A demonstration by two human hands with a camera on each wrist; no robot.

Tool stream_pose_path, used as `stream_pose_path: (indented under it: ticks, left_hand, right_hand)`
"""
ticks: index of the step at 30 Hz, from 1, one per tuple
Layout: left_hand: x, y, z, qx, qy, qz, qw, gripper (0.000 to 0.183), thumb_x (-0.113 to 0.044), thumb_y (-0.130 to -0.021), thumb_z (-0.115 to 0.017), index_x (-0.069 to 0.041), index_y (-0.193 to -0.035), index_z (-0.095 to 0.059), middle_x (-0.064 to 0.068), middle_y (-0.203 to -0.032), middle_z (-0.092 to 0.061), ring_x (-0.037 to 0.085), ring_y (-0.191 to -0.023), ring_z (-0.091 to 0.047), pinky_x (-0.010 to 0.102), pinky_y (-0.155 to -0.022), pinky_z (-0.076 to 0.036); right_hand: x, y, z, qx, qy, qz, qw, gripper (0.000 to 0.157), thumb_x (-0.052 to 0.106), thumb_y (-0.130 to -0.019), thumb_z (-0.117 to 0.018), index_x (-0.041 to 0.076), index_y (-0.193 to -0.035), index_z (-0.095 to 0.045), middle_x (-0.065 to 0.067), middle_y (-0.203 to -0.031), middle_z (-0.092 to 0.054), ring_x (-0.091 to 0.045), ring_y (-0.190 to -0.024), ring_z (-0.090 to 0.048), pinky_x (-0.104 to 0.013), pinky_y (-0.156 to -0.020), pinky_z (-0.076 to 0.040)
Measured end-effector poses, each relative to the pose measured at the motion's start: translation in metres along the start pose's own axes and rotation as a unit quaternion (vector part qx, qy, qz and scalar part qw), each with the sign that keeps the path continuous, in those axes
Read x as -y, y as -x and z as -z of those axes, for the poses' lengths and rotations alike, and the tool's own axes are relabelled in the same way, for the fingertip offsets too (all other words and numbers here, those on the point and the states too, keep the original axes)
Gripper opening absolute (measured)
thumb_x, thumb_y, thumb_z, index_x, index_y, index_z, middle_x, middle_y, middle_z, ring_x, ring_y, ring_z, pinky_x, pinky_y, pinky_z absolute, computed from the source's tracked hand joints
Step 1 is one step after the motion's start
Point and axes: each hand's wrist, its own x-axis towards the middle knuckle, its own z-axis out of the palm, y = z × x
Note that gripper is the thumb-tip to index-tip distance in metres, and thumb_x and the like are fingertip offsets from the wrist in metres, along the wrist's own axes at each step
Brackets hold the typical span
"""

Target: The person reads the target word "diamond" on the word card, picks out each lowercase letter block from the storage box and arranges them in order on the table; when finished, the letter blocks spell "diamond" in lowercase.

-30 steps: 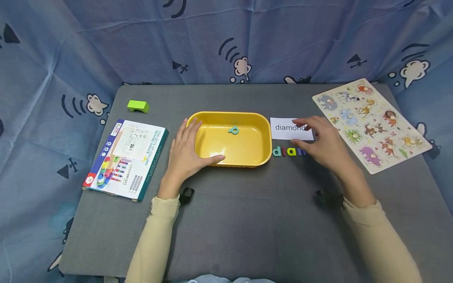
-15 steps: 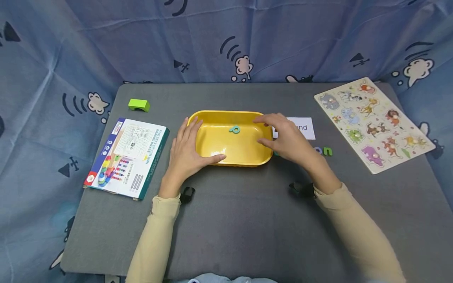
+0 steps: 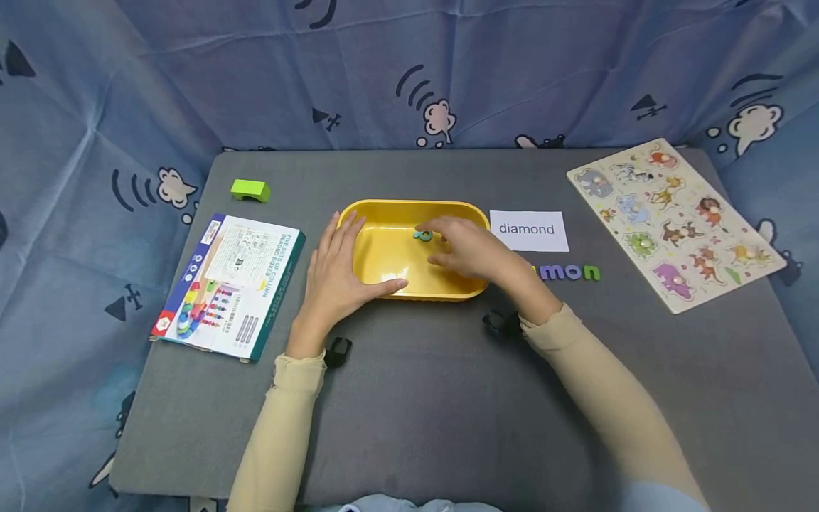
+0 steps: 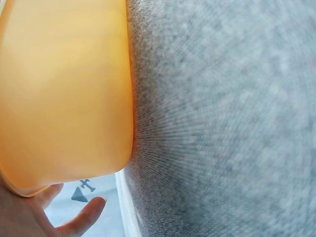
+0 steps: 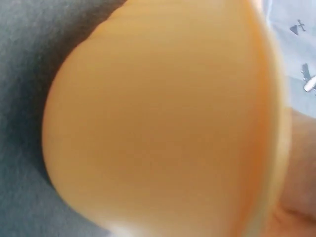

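Observation:
A yellow tray (image 3: 397,267) stands in the middle of the table. My left hand (image 3: 335,274) rests along its left end, fingers extended and thumb over the front rim. Inside the tray lies a small teal letter (image 3: 420,235), looking like a d on its side. Over the tray's right half reaches my right hand (image 3: 470,249), thumb and fingers apart, fingertips near the letter; contact cannot be made out. Right of the tray is a white card (image 3: 530,232) reading "diamond". Below it sit a purple m (image 3: 549,273), an o (image 3: 573,272) and a green n (image 3: 591,273); my right forearm hides the letters further left.
A boxed toy set (image 3: 230,284) lies at the left, with a green arch block (image 3: 250,190) behind it. An animal puzzle board (image 3: 675,224) lies at the right. A patterned blue curtain (image 3: 358,78) hangs behind the grey table (image 3: 422,412).
My right hand has moved left from the row of letters beside the card, over the tray's right rim, to the teal letter. My left hand has stayed on the tray.

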Motion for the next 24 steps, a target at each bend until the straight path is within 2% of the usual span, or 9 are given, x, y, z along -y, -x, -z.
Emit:
stream_pose_path:
  ticks: [4,7,10,12,15,19,24]
  left_hand:
    - [0.0,0.0,-0.001,0.0,-0.001,-0.002,1.0,0.124,-0.083,-0.072,-0.078,-0.028,-0.17,-0.026,-0.015,-0.178,-0.014,0.012,-0.167,-0.001,0.072,-0.124,-0.022]
    - [0.0,-0.001,-0.001,-0.001,-0.001,-0.003,1.0,0.124,-0.082,-0.072,-0.078,-0.028,-0.17,-0.026,-0.015,-0.178,-0.014,0.013,-0.167,-0.001,0.073,-0.123,-0.022]
    - [0.0,0.0,-0.001,-0.002,-0.001,-0.003,1.0,0.123,-0.082,-0.072,-0.078,-0.028,-0.17,-0.026,-0.015,-0.178,-0.014,0.012,-0.167,-0.001,0.074,-0.123,-0.021]
    - [0.0,0.0,-0.001,-0.003,-0.001,-0.002,1.0,0.123,-0.082,-0.072,-0.079,-0.028,-0.17,-0.026,-0.015,-0.178,-0.015,0.014,-0.167,-0.003,0.074,-0.123,-0.022]
    - [0.0,-0.001,-0.001,-0.001,-0.001,-0.004,1.0,0.123,-0.081,-0.072,-0.079,-0.028,-0.17,-0.026,-0.014,-0.178,-0.015,0.021,-0.166,-0.011,0.07,-0.122,-0.025]
    - [0.0,0.0,-0.001,0.002,0.002,-0.005,1.0,0.123,-0.081,-0.072,-0.079,-0.028,-0.17,-0.025,-0.013,-0.178,-0.016,0.029,-0.161,-0.023,0.064,-0.12,-0.03]
    - [0.0,0.0,-0.001,0.0,0.006,-0.003,1.0,0.123,-0.08,-0.072,-0.08,-0.029,-0.17,-0.025,-0.014,-0.178,-0.017,0.03,-0.159,-0.027,0.063,-0.119,-0.031]
  right_hand:
    - [-0.002,-0.008,-0.004,-0.003,0.016,0.008,1.0,0.054,0.011,-0.097,-0.078,0.004,-0.147,-0.061,-0.017,-0.151,-0.061,-0.035,-0.134,-0.059,-0.051,-0.116,-0.046]
    - [-0.005,-0.013,-0.007,-0.004,0.01,0.015,1.0,0.052,0.009,-0.096,-0.078,0.005,-0.146,-0.062,-0.016,-0.15,-0.061,-0.033,-0.131,-0.061,-0.049,-0.114,-0.048]
    - [-0.008,-0.016,-0.009,-0.003,0.011,0.02,1.0,0.048,0.005,-0.097,-0.075,0.006,-0.144,-0.064,-0.015,-0.147,-0.063,-0.032,-0.121,-0.064,-0.048,-0.108,-0.051]
    - [-0.01,-0.019,-0.01,-0.004,0.018,0.02,1.0,0.046,0.004,-0.098,-0.073,0.007,-0.143,-0.066,-0.015,-0.145,-0.064,-0.031,-0.124,-0.063,-0.048,-0.109,-0.051]
    - [-0.011,-0.02,-0.011,-0.006,0.029,0.01,1.0,0.042,0.002,-0.097,-0.072,0.007,-0.139,-0.068,-0.016,-0.14,-0.065,-0.032,-0.119,-0.064,-0.048,-0.105,-0.052]
    - [-0.011,-0.019,-0.013,-0.012,0.051,-0.006,0.999,0.038,0.004,-0.097,-0.073,0.007,-0.135,-0.07,-0.015,-0.13,-0.068,-0.031,-0.112,-0.065,-0.047,-0.098,-0.055]
    - [-0.008,-0.016,-0.015,-0.013,0.073,-0.018,0.997,0.035,0.013,-0.1,-0.074,0.007,-0.133,-0.071,-0.014,-0.123,-0.067,-0.028,-0.099,-0.063,-0.042,-0.088,-0.054]
